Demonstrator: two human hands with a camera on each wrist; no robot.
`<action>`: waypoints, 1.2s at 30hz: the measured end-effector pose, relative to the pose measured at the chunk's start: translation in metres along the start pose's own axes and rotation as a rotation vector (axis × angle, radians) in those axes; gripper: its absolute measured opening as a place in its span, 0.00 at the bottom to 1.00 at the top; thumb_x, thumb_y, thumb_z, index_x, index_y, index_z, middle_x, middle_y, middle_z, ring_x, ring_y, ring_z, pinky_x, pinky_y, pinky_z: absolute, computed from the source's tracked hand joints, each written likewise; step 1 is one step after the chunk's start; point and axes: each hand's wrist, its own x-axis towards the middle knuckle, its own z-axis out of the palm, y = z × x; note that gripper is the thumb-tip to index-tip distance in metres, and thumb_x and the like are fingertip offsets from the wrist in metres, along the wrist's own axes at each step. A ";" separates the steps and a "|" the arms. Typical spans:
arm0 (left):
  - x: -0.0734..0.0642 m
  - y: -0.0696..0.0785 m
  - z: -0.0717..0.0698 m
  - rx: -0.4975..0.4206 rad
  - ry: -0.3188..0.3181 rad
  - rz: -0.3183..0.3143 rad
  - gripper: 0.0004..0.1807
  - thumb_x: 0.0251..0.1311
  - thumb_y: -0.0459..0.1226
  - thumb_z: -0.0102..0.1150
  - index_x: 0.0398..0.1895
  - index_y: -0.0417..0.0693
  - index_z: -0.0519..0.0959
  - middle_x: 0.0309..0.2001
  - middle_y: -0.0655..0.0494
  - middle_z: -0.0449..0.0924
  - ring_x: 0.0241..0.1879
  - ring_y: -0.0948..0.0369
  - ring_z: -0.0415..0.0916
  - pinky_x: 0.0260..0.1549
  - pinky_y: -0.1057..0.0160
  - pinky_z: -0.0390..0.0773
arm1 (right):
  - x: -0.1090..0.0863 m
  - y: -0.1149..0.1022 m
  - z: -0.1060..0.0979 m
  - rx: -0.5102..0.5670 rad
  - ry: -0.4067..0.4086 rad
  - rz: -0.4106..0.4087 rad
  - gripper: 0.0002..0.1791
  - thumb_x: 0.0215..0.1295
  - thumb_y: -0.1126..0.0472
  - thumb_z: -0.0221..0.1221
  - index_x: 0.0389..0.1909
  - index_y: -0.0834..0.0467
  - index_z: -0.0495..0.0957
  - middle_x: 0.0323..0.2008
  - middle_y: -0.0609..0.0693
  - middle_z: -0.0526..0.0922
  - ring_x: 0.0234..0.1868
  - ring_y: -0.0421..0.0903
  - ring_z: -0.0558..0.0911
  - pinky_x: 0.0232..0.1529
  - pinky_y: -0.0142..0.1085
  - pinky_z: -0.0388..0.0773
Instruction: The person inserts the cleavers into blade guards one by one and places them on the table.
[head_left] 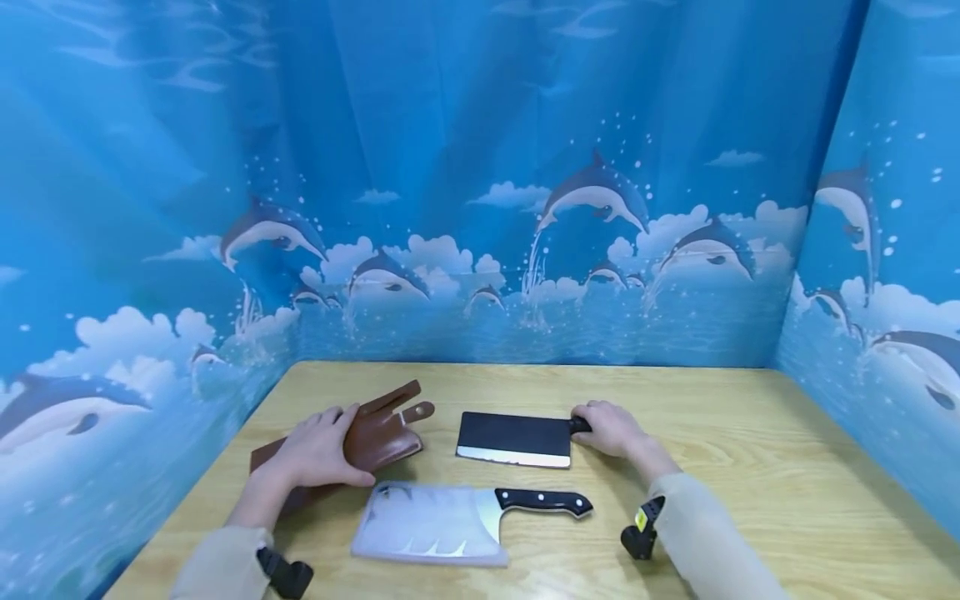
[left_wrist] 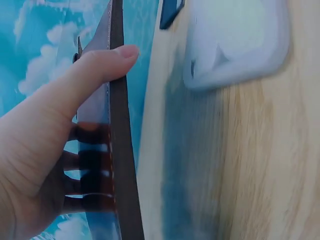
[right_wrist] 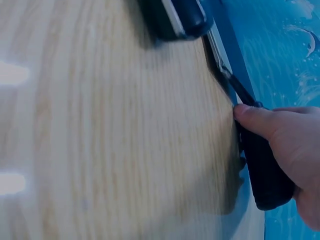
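Left hand (head_left: 318,450): grasps the brown leather sheath, thumb over its edge and fingers against its glossy face.
Leather sheath (head_left: 378,437): at the left of the table (head_left: 765,467), under the left hand, which hides its middle; a strip and a round-ended tab stick out at its right end. Whether anything is inside cannot be told, nor whether it touches the wood.
Plastic cover (head_left: 423,525): milky, in front and right of the sheath; it holds most of a cleaver's blade, whose outline is hard to make out through it.
Covered cleaver: lies nearest the front, its black handle (head_left: 543,501) pointing right, with three rivets showing.
Bare cleaver (head_left: 513,433): behind the covered one, dark blade with a bright edge facing forward.
Right hand (head_left: 611,427): grips the bare cleaver's handle, thumb along it; most of that handle is hidden from the head view.
Count: two cleavers, one sheath, one plastic cover, two wrist cameras (head_left: 641,533).
Sleeves: two, both cut off at the bottom edge.
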 end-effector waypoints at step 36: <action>0.011 0.076 0.000 0.158 0.164 0.355 0.69 0.24 0.68 0.68 0.70 0.39 0.53 0.62 0.35 0.59 0.60 0.41 0.58 0.58 0.42 0.58 | -0.085 0.020 -0.053 -0.034 0.348 -0.018 0.12 0.47 0.58 0.66 0.34 0.55 0.80 0.29 0.46 0.81 0.27 0.43 0.78 0.22 0.37 0.71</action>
